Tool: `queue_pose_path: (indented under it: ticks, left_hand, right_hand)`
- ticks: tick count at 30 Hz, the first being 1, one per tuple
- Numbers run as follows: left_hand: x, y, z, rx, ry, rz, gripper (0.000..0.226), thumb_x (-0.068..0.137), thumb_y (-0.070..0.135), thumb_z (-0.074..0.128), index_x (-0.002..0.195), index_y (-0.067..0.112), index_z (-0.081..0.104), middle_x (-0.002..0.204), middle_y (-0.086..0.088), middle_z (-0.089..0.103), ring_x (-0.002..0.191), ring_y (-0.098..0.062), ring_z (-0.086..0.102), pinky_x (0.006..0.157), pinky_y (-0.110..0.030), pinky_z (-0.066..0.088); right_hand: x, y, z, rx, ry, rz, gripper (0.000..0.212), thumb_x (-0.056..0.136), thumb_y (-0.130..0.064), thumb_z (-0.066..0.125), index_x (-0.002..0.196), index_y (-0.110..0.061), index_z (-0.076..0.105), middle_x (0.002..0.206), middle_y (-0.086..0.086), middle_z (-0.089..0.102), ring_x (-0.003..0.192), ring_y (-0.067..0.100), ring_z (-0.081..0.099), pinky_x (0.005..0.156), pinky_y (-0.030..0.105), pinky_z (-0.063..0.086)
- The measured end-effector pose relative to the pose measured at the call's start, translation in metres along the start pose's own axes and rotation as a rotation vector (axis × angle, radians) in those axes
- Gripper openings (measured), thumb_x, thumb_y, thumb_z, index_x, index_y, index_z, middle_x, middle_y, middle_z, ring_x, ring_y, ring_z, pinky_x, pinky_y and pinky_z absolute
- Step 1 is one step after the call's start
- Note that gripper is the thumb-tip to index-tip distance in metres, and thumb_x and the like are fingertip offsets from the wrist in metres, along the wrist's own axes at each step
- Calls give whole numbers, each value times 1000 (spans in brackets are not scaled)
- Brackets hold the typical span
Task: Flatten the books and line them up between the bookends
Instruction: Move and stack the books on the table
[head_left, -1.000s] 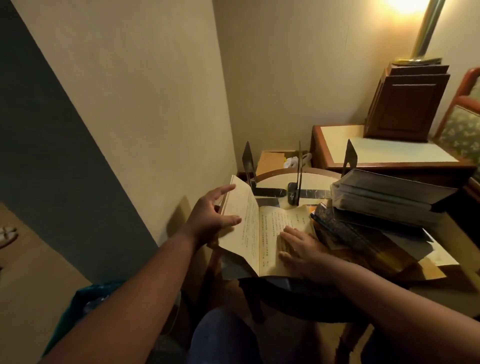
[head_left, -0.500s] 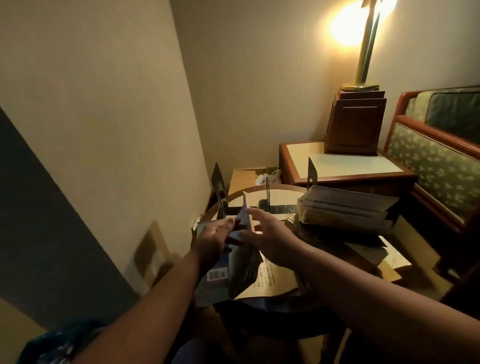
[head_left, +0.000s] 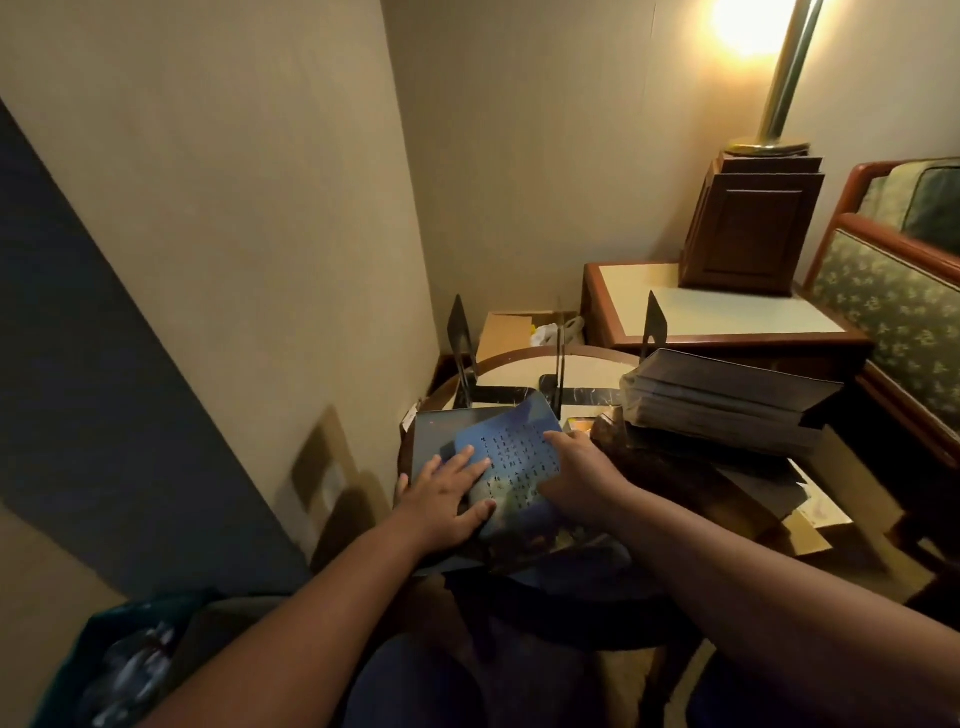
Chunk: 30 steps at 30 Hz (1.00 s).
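Observation:
A book with a blue cover (head_left: 511, 452) lies closed on the small round table (head_left: 524, 366), its cover bulging upward. My left hand (head_left: 449, 501) lies flat on its left part, fingers spread. My right hand (head_left: 574, 475) presses on its right edge. Behind the book stand three dark metal bookends: one at the left (head_left: 460, 332), a thin one in the middle (head_left: 560, 358), one at the right (head_left: 653, 325). To the right sits a stack of thick books (head_left: 722, 408) on top of other darker books (head_left: 691, 478).
The wall runs close along the left. A side table (head_left: 717, 312) with a wooden box (head_left: 748, 223) and a lamp stands behind. A patterned chair (head_left: 893, 312) is at the right, a cardboard box (head_left: 514, 330) behind the round table.
The book lay open a second ago, was folded shut between both hands, and now lies closed under both palms. The camera has tilted upward and left.

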<state>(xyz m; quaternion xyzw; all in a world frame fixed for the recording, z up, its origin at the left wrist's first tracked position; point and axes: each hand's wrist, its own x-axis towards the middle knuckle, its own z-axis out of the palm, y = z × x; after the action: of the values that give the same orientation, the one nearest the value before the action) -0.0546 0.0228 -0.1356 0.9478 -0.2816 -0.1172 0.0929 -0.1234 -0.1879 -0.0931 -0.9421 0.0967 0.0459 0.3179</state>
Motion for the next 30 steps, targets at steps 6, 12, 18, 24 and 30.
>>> queue_pose_path:
  ticks: [6,12,18,24,30]
  left_hand:
    - [-31,-28,1,24,211,-39,72,79,73,26,143,42,39,149,7,35,135,-22,33,109,-44,30]
    - [-39,-48,-1,-173,296,-94,56,79,65,45,125,36,59,122,1,42,116,-20,44,96,-35,42]
    - [-13,-57,-9,-509,240,-210,62,76,54,73,132,36,52,141,-5,34,128,-26,41,103,-40,42]
    - [22,-73,-33,-778,73,-162,78,55,46,89,126,35,59,123,3,54,112,-21,56,94,-39,54]
    - [33,-84,-47,-943,-93,-154,67,57,23,93,117,29,64,123,1,55,112,-25,57,96,-43,53]
  right_hand:
    - [20,-27,12,-289,-111,-167,77,87,-45,68,151,-20,33,147,11,38,131,29,42,107,41,42]
    - [26,-43,22,-512,-199,-270,76,96,-51,50,157,-18,19,164,12,4,150,35,9,121,53,14]
    - [19,-44,51,-547,-190,-223,85,96,-65,36,158,-17,4,165,10,-10,150,34,-13,121,56,-2]
    - [32,-30,65,-478,-153,-276,86,94,-72,22,158,-21,-5,165,4,-14,150,25,-18,123,50,-5]
    - [58,-22,53,-393,-208,-454,85,91,-73,34,158,-32,0,165,-11,-8,150,12,-13,118,36,-8]
